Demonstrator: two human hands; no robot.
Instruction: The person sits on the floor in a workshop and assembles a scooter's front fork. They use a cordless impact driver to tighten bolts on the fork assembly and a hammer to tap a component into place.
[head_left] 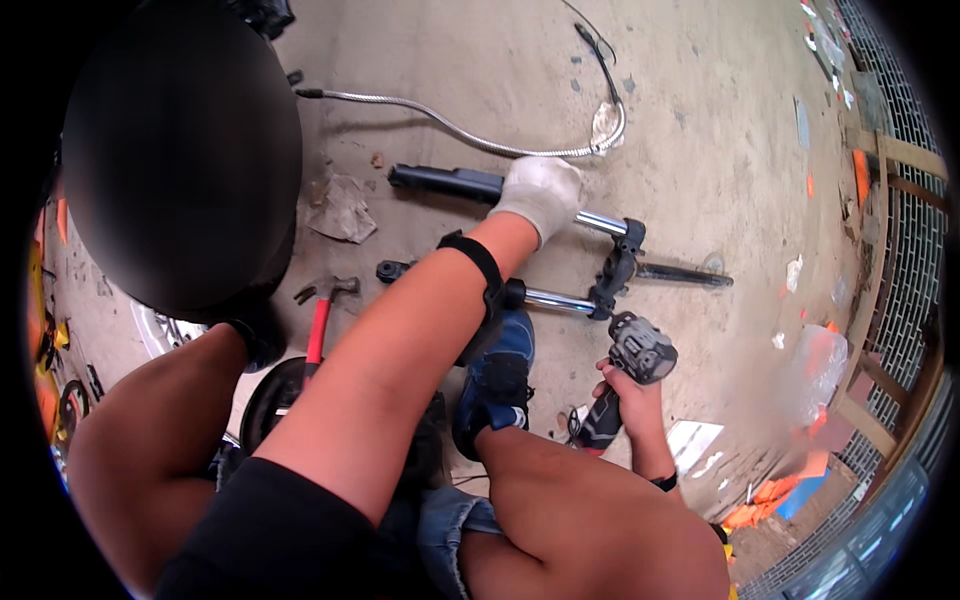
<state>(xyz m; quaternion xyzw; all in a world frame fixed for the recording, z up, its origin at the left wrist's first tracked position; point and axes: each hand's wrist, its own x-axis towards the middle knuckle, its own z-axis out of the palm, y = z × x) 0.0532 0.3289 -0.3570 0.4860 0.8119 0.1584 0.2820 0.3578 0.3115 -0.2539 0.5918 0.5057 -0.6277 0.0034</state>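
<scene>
A motorcycle front fork [558, 301] lies on the concrete floor, with two chrome tubes, black lower legs, a black clamp [618, 265] and a dark stem pointing right. My left hand [541, 193], in a whitish glove, closes around the farther leg where black meets chrome; its fingertips are hidden. Bare, my right hand [628, 393] grips a grey and black cordless power tool [642, 350] by its handle. The tool's head is up, close to the near end of the clamp. Whether it touches the fork I cannot tell.
A silver braided cable [430, 112] curves beyond the fork. Left of my forearm is a red-handled claw hammer [318, 325]. A large dark blurred shape [185, 160] covers the upper left. My blue shoe [497, 375] is beside the fork; crumpled paper [342, 209] and scraps litter the floor.
</scene>
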